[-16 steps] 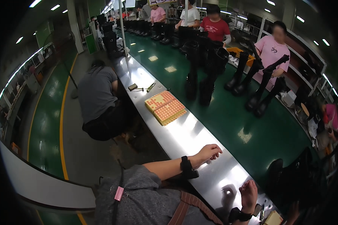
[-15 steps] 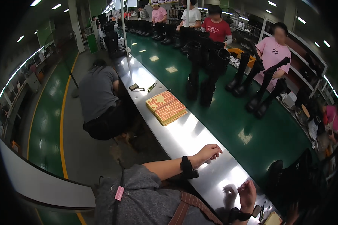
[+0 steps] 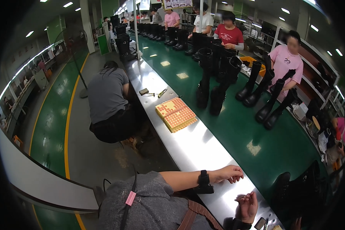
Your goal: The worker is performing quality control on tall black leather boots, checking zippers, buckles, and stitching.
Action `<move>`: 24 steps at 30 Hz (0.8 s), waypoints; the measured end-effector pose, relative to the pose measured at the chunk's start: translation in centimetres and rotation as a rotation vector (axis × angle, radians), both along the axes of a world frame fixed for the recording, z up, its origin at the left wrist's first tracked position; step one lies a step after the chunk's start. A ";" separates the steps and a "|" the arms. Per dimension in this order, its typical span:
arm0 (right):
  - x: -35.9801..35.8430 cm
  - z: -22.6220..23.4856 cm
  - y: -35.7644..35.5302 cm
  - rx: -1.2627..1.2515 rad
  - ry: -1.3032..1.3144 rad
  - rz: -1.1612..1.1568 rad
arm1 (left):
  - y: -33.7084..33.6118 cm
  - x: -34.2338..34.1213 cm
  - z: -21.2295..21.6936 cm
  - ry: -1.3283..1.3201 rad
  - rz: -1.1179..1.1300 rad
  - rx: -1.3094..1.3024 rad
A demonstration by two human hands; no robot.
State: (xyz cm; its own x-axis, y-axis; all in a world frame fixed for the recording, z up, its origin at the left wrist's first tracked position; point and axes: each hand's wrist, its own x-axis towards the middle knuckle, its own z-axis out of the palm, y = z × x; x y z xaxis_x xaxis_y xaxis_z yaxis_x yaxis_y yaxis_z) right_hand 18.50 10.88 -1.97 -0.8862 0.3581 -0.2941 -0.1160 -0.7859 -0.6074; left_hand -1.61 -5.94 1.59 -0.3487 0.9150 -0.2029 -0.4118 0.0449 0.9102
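My left hand (image 3: 230, 174) hovers over the shiny metal ledge, its fingers loosely curled inward and nothing showing in them. A dark band with a small box circles that wrist. Nearer to me, my right hand (image 3: 249, 207) is raised with the palm partly turned up and fingers bent in; no object shows there either. The hands are apart. Just right of them, dark boots (image 3: 295, 188) stand on the green belt, partly lost in shadow. Beside my right wrist lies a small dark block (image 3: 260, 223) on the ledge.
A patterned orange-and-yellow box (image 3: 176, 114) rests on the metal ledge (image 3: 207, 149). Beyond it lie a small dark block (image 3: 143, 91) and a cutter-like tool (image 3: 162, 93). Tall black boots (image 3: 218, 90) line the green belt (image 3: 188, 78). Co-workers stand opposite; one person (image 3: 109, 96) crouches at left.
The view has shifted, so the scene sits farther right and lower. My left hand has moved nearer my right hand, which has tilted; both remain curled.
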 end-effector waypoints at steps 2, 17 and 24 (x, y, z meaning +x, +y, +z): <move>-0.2 0.0 0.0 0.004 -0.001 0.005 | 1.2 0.0 -0.2 -0.001 -0.004 0.011; 0.1 0.6 -0.3 0.071 -0.012 -0.001 | 1.5 -1.0 -3.2 -0.253 -0.168 0.012; 0.1 0.8 -0.2 0.082 -0.038 0.010 | 1.3 -1.7 -3.8 -0.419 -0.183 0.105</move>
